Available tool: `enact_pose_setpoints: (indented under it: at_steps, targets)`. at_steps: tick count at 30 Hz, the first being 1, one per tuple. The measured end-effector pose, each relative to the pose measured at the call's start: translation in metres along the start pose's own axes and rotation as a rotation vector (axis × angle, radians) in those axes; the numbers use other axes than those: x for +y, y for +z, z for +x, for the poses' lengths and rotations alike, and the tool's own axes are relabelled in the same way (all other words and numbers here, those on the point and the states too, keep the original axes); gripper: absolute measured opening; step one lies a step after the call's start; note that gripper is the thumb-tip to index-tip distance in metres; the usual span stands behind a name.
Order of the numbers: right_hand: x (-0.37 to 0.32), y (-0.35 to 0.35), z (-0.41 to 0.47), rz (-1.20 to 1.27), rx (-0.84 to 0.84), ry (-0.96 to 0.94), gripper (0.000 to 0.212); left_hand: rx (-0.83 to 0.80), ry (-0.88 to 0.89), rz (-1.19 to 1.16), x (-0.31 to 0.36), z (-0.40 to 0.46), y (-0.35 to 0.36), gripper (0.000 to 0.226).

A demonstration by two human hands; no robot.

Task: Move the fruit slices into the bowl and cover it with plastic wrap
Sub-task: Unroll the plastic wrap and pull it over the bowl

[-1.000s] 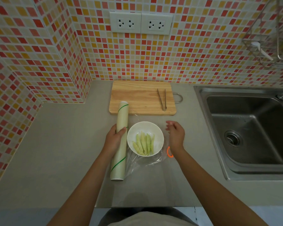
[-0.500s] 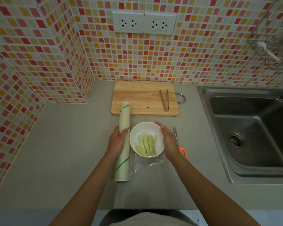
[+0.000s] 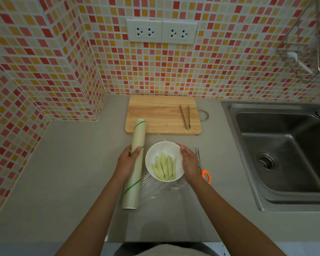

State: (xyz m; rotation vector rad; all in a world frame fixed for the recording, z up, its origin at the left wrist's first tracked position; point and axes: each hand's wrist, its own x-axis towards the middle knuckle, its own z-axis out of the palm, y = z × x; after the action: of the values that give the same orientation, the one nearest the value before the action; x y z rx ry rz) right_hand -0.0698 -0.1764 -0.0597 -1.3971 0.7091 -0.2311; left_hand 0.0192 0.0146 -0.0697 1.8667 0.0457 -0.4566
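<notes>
Bowl (image 3: 164, 150): holds fruit slices (image 3: 164, 168), apparently sitting on the pulled-out film.
Left hand (image 3: 127, 163): grips plastic wrap roll (image 3: 135, 163), left of bowl.
Right hand (image 3: 189, 163): fingers curled on the bowl's right rim.

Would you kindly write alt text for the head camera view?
A left hand grips a plastic wrap roll while the right hand holds a white bowl of fruit slices on a grey counter.
</notes>
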Motion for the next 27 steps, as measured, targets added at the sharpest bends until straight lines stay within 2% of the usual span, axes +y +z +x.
enact_pose_setpoints:
  at_steps: [4, 14, 21, 27]
  targets:
    - [-0.001, -0.001, 0.0, 0.026, 0.002, 0.027, 0.033, -0.007, -0.026, -0.038, 0.001, 0.002, 0.0, 0.03]
    - [0.001, -0.002, 0.002, 0.044, 0.018, 0.09, 0.031, -0.02, -0.068, -0.032, 0.001, 0.002, -0.002, 0.044]
    - [0.0, -0.004, -0.001, 0.05, -0.015, 0.081, 0.033, 0.002, -0.013, -0.022, 0.002, 0.001, -0.005, 0.034]
    - [-0.001, -0.005, -0.003, 0.017, -0.03, 0.043, 0.034, -0.038, -0.009, -0.04, 0.004, 0.001, -0.01, 0.037]
